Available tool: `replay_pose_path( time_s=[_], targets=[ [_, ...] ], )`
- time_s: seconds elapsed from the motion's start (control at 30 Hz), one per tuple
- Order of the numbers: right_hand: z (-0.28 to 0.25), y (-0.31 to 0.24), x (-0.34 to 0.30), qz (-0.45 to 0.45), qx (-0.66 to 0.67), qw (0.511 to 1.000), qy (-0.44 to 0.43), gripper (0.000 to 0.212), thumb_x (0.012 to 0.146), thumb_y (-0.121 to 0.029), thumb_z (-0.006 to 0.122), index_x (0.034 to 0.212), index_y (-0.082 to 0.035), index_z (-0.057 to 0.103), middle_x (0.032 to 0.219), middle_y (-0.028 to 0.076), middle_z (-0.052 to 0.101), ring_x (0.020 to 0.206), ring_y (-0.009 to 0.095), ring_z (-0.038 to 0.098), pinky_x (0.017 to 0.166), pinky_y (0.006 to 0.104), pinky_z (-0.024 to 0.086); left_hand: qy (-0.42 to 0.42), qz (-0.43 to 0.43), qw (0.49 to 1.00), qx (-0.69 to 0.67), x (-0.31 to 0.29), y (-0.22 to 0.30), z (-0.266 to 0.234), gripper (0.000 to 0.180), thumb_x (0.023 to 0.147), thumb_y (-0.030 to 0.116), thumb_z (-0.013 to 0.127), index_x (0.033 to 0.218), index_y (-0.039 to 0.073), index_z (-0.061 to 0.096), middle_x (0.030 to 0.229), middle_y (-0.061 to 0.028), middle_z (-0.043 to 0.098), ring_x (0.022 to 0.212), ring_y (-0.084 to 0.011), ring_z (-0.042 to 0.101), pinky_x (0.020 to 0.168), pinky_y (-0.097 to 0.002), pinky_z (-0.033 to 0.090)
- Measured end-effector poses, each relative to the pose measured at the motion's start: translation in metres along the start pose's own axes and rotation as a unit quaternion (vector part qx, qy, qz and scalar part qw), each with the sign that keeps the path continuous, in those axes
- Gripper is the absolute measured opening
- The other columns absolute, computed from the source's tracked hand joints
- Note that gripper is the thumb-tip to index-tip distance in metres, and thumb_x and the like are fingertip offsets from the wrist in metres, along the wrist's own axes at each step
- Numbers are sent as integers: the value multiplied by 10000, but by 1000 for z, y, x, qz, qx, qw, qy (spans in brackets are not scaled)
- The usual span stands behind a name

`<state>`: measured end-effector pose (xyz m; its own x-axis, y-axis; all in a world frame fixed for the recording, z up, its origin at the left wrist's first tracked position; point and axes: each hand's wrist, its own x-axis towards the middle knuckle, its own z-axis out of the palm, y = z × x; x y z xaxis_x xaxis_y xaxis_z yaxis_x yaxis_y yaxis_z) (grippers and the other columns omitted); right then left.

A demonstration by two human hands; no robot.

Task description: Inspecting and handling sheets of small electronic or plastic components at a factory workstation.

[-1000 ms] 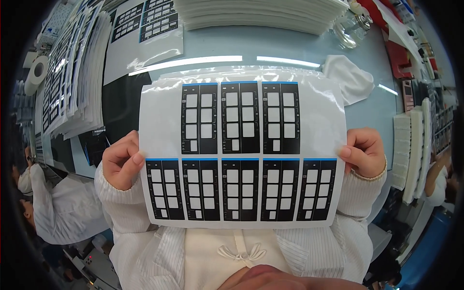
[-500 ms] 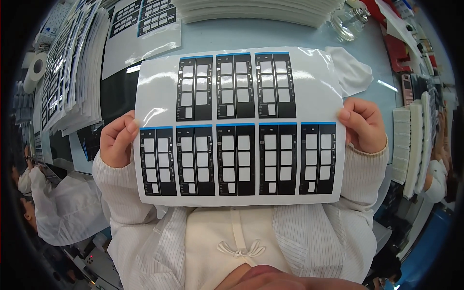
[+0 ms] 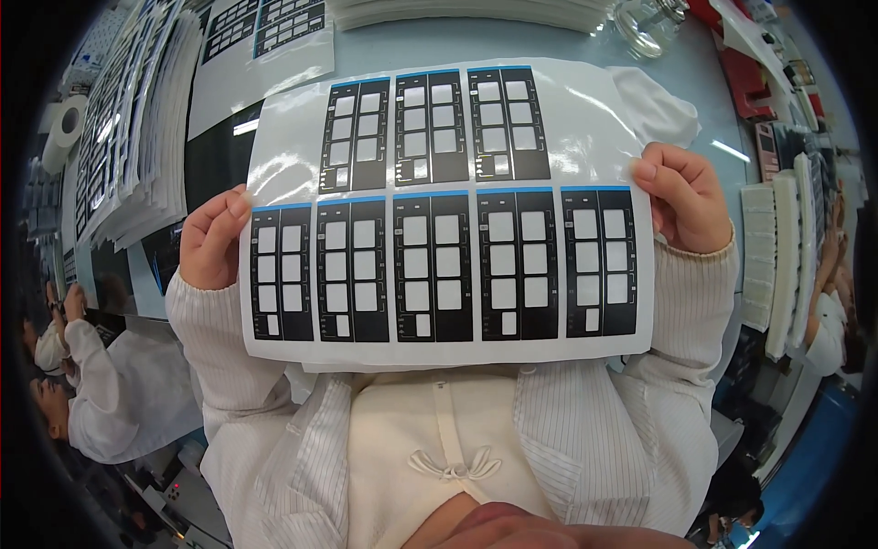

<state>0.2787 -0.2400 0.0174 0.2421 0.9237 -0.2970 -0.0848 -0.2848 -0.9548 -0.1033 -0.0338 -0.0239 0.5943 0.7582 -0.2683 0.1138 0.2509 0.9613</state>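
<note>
I see the left hand [image 3: 215,236] at nine o'clock, right hand [image 3: 684,199] at three, fingers [image 3: 645,170] pinching a printed sheet [image 3: 439,190] — a white cloth [image 3: 660,102] crumpled beyond it at two.

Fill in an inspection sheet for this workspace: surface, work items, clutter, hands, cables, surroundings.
Surface: pale table, showing bright light reflections.
Work items: white sheet with eight black panels, three above five, each topped by a blue strip.
Clutter: sheet stack at left; second sheet lying flat; white stack at the far side; glass vessel; white cloth partly behind the white sheet.
Hands: left hand pinches the left edge, right hand the right edge.
Cables: nothing clearly seen.
Surroundings: co-worker in pale clothing at left; another person's arm at right.
</note>
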Motion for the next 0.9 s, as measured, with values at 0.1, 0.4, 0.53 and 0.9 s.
replay_pose_path(
  time_s=[0.1, 0.4, 0.53, 0.9],
  targets=[
    [0, -3, 0, 3, -2, 1000, 2, 204, 899, -147, 553, 726, -44, 525, 558, -12, 539, 404, 6, 426, 362, 141, 265, -3, -11, 1000, -1, 0, 1, -1, 209, 891, 135, 534, 713, 28, 508, 778, -11, 517, 644, -71, 474, 611, -199, 382],
    [-3, -3, 1, 0, -9, 1000, -6, 198, 884, -137, 563, 712, -51, 516, 563, -13, 539, 406, 7, 431, 362, 136, 271, 20, -15, 1000, 0, -2, 2, 3, 218, 897, 129, 527, 702, 33, 501, 751, 2, 504, 627, -63, 459, 596, -199, 374],
    [-2, -4, 5, 3, -14, 1000, -5, 197, 878, -139, 568, 709, -54, 514, 546, -18, 530, 391, 6, 418, 353, 139, 263, 24, -13, 1000, -2, -4, 5, 4, 231, 900, 133, 525, 690, 39, 503, 733, 9, 497, 618, -60, 452, 591, -197, 368],
    [-4, 0, 8, -1, -14, 1000, -1, 228, 885, -161, 549, 684, -67, 495, 493, -28, 491, 343, 8, 346, 334, 156, 226, -9, -2, 1000, -12, -3, 5, 1, 224, 901, 149, 540, 705, 40, 527, 683, 30, 471, 597, -51, 418, 578, -196, 344]
  ],
)
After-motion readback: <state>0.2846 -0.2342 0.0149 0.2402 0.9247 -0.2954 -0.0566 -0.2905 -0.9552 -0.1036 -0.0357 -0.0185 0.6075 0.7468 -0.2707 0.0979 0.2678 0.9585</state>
